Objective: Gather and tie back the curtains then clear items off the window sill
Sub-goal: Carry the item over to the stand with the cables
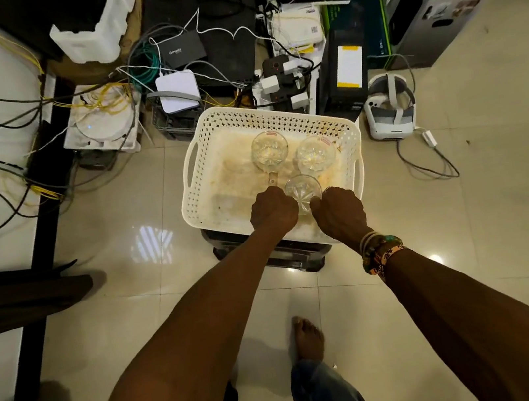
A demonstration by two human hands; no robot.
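Centre frame, in the basket (277,113): glass (303,190) between left hand (273,211) and right hand (338,213), touching both. Both curled; grip impossible to tell.

Beaded bracelets (380,253) above right hand (339,211); blue jeans (327,395).

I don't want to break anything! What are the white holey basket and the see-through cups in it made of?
The basket looks like moulded plastic, matte white: thin walls with regular holes and cut-out handles. The three cups look like clear, shiny glass with cut patterns catching light; clear plastic is possible.
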